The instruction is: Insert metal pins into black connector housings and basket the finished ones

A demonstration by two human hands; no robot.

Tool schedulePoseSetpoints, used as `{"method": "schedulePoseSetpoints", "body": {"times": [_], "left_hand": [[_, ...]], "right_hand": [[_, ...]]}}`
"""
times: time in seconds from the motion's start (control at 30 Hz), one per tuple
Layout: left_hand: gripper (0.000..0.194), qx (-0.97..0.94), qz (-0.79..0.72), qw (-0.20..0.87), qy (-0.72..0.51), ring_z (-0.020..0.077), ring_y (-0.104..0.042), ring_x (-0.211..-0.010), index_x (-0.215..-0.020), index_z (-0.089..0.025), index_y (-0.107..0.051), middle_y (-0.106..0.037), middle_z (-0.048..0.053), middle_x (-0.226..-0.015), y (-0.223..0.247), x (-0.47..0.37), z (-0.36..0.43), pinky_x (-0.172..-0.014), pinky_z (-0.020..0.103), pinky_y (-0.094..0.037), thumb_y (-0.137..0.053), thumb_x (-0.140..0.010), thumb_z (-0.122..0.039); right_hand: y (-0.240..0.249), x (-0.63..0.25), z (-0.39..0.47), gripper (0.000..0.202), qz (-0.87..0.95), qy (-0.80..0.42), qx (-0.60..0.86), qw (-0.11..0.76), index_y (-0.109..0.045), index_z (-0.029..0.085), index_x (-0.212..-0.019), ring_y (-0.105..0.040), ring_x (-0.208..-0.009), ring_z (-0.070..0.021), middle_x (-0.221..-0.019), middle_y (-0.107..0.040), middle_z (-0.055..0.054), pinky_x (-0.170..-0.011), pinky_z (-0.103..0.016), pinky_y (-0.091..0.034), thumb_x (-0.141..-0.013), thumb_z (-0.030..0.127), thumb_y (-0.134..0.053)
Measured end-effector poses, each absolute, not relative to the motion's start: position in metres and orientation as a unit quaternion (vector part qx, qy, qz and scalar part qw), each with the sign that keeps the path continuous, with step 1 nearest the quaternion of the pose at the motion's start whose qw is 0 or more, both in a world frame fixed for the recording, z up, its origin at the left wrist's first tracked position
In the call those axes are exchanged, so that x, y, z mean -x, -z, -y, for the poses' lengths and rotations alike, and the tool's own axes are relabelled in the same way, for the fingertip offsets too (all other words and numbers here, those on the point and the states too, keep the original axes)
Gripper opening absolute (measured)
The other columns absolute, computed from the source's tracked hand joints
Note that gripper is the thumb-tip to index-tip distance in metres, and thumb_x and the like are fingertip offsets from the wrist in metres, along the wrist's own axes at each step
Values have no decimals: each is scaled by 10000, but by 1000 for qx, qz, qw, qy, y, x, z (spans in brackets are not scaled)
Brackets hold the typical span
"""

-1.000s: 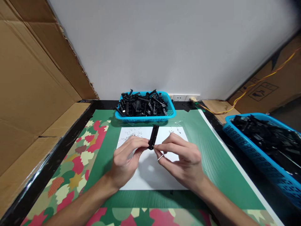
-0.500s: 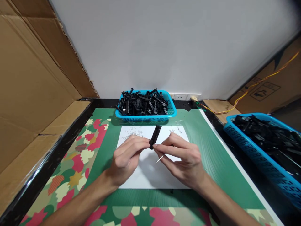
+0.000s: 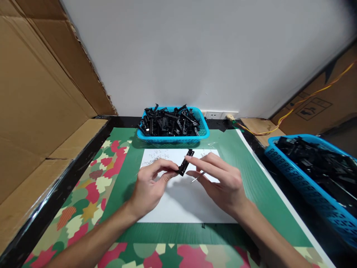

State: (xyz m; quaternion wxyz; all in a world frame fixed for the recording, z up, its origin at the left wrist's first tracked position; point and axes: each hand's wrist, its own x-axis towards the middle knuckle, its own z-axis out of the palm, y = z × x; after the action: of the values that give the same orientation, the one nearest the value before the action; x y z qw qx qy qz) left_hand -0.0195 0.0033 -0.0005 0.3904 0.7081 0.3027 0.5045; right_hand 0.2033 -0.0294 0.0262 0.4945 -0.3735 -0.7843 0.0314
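Note:
My left hand [image 3: 152, 182] pinches the lower end of a narrow black plastic part [image 3: 186, 162] between thumb and fingers, tilted above a white sheet [image 3: 178, 208]. The index fingertip of my right hand [image 3: 220, 176] touches the upper side of that part. A thin, pointed silver metal tool [image 3: 197, 177] is held within the right hand, its tip pointing down and left; its other end is hidden by the fingers. Many tiny thin metal pieces [image 3: 156, 158] lie scattered on the far left of the sheet, with a few more at the far right.
A blue basket [image 3: 173, 139] heaped with black plastic parts stands behind the sheet. Another blue basket [image 3: 304, 178] with black parts is at the right. Cardboard [image 3: 41, 74] walls the left side. A wall socket with yellow and red wires [image 3: 292, 108] is at the back right.
The black part has been turned so a different, more detailed face shows. My right index finger has moved up along it, and the metal tool has shifted up and right.

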Motion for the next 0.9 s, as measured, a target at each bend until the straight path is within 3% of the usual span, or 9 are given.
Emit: {"method": "schedulePoseSetpoints", "body": {"times": [0.2, 0.37, 0.57, 0.73, 0.9], "left_hand": [[97, -679, -300, 471, -476, 157, -751, -861, -1033, -191, -758, -758, 40, -958, -6, 17, -4, -812, 264, -644, -754, -951, -139], [263, -763, -306, 371, -431, 232, -724, -1055, -1153, -217, -738, -762, 85, -1146, -4, 20, -7, -915, 370, -614, -830, -910, -253], [183, -817, -284, 218, -451, 224, -720, -949, -1109, -202, -720, -776, 68, -998, -1, 23, -6, -861, 382, -590, -782, -940, -172], [210, -807, -275, 203, -481, 212, -730, -939, -1124, -197, -732, -791, 61, -994, 0, 23, -6, -848, 363, -600, -776, -932, -123], [218, -806, -274, 202, -483, 217, -732, -955, -1130, -200, -736, -795, 66, -1012, 1, 23, -7, -869, 382, -609, -771, -934, -111]], "right_hand": [[-29, -211, 27, 313, 800, 23, 361, 478, -772, 224, -1057, -585, -728, -155, -851, -641, -40, -649, -298, -495, -964, -26, -608], [-24, -214, 25, 321, 824, 40, 361, 436, -749, 219, -1059, -585, -765, -165, -863, -656, -50, -690, -311, -492, -987, -25, -553], [-15, -213, 24, 296, 837, 19, 366, 407, -730, 224, -1075, -589, -781, -184, -878, -671, -57, -718, -345, -483, -999, 2, -551], [-13, -212, 25, 294, 843, 7, 360, 400, -707, 223, -1199, -580, -791, -195, -904, -678, -65, -725, -357, -478, -993, 44, -598], [-18, -210, 28, 303, 849, 50, 347, 394, -714, 219, -1178, -531, -730, -181, -863, -659, -57, -680, -338, -451, -987, 19, -591]]}}
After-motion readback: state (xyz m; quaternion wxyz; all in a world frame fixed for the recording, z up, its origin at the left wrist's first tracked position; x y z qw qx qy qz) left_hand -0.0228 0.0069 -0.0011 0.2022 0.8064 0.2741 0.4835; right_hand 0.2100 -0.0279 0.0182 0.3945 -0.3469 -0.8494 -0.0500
